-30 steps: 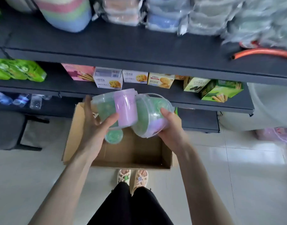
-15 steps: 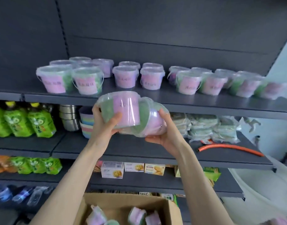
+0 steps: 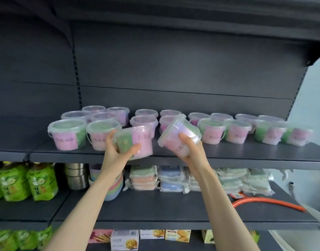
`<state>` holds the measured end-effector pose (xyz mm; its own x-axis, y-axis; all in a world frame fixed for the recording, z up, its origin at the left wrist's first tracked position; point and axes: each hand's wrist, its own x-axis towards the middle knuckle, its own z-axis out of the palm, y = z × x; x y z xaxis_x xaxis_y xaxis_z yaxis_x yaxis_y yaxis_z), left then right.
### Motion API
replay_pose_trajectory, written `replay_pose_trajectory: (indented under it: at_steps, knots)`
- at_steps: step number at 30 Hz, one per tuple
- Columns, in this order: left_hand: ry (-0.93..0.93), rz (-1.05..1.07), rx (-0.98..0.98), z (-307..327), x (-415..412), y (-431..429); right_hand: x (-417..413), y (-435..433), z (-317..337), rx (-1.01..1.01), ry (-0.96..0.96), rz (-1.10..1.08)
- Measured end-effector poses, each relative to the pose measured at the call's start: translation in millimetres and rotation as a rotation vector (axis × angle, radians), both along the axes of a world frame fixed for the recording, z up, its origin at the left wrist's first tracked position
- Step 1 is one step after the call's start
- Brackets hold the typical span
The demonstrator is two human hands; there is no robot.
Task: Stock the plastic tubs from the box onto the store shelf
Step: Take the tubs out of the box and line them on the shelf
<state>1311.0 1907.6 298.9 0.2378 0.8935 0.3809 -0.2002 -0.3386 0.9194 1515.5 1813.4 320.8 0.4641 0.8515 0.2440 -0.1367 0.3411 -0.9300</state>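
Note:
My left hand [image 3: 119,148] grips a clear plastic tub with a pink and green label [image 3: 137,140], held upright at the front edge of the dark top shelf [image 3: 246,156]. A second tub [image 3: 179,136], tilted with its lid toward the upper left, sits in the grip of my right hand [image 3: 190,147], just above the same shelf edge. Several matching tubs [image 3: 68,134] stand in rows on that shelf, left and right of my hands. The box is out of view.
The shelf below [image 3: 155,207] carries green drink pouches [image 3: 28,180], steel containers [image 3: 76,176], stacked coloured bowls [image 3: 115,187], wrapped packs [image 3: 164,178] and an orange hose [image 3: 264,201]. Biscuit boxes [image 3: 124,240] line the lowest shelf. The upright back panel rises behind the tubs.
Both hands have lifted the two tubs from the box up to the top shelf and moved them apart; the view has swung upward, and the box has left the frame.

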Motion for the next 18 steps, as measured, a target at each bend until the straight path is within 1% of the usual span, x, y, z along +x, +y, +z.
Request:
replay_pose_trajectory:
  at_steps: [3, 7, 11, 14, 18]
  knots:
    - [0.099, 0.023, 0.028, -2.5, 7.8, 19.8, 7.2, 11.7, 4.9, -0.036, 0.028, -0.099]
    - [0.249, 0.05, 0.083, -6.5, 20.1, 42.5, 15.6, 25.0, 4.5, -0.045, -0.084, -0.199]
    - [0.267, 0.082, 0.165, -11.0, 27.6, 48.3, 22.2, 36.2, -1.3, -0.082, -0.156, -0.284]
    - [0.303, 0.077, 0.166, -20.8, 28.9, 50.3, 28.3, 41.7, -9.6, -0.169, -0.2, -0.34]
    - [0.312, 0.058, 0.159, -25.8, 28.9, 48.4, 34.3, 45.7, -20.7, -0.277, -0.376, -0.386]
